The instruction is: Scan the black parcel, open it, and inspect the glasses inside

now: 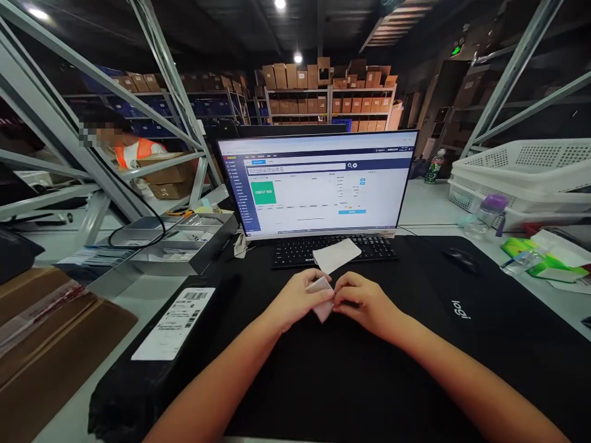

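Note:
My left hand (295,298) is closed around a small, whitish, partly see-through plastic bag (323,311), with the thumb across its front. At the bag's right edge my right hand (364,303) pinches with thumb and fingertips. Both hands are above the black desk mat (295,381), just in front of the keyboard (295,252). A white slip of paper (339,253) lies over the keyboard, right behind my fingers. What the bag contains cannot be made out.
Behind the keyboard stands a lit monitor (318,184). On the left are a black mailing bag (133,394) with a white label, a cardboard box (55,344) and a grey divided tray (175,249). A mouse (462,259) and white baskets (530,166) are right. A person in an orange vest (133,151) is beyond.

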The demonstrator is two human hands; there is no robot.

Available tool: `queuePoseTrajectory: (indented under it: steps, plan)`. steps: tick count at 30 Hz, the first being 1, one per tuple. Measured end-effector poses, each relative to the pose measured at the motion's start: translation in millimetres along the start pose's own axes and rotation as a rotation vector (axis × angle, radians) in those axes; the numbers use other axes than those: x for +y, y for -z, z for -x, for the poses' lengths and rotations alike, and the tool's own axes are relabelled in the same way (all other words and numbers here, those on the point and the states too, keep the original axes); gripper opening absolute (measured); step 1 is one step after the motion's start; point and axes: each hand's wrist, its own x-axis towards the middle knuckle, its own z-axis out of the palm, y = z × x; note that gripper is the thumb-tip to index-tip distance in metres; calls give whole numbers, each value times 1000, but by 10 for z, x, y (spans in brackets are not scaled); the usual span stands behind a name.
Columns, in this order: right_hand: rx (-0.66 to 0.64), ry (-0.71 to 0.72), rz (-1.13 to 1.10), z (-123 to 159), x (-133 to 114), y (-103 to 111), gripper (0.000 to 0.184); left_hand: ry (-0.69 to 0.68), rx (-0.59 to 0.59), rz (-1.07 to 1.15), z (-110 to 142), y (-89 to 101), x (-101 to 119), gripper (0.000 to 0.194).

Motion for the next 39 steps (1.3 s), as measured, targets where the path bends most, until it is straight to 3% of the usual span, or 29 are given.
queuePoseTrajectory:
  steps: [2, 5, 10, 14, 19, 24, 28, 33, 37, 39]
  plan:
    - [-14, 26, 126, 5, -48, -19, 6, -57, 35, -79, 0, -15, -13, 45]
    - [24, 112, 288, -8, -102, -16, 8, -51, 57, -71, -11, -27, -28, 47]
    - [96, 292, 279, -81, -136, 78, 12, 5, 61, 71, -37, -16, -14, 51]
    - [35, 298, 318, -102, -164, 150, 12, -16, 100, 71, 8, -55, 17, 46]
    - [52, 310, 377, -76, -240, 213, 11, -90, 158, 1, 97, -92, 85, 36]
    - [43, 335, 451, -65, -328, 289, 14, -149, 293, -43, 85, -14, 113, 33]
    - [45, 365, 455, -94, -283, 282, 15, -181, 254, -7, 12, 60, 108, 37]
    - [118, 229, 532, -100, -128, 261, 7, -246, 288, -21, -3, 160, 156, 41]
    - [320, 100, 327, -79, -173, 280, 2, -371, 441, -239, 66, 140, 161, 31]
    - [334, 31, 202, -69, -208, 260, 7, -421, 485, -337, 89, 83, 131, 26]
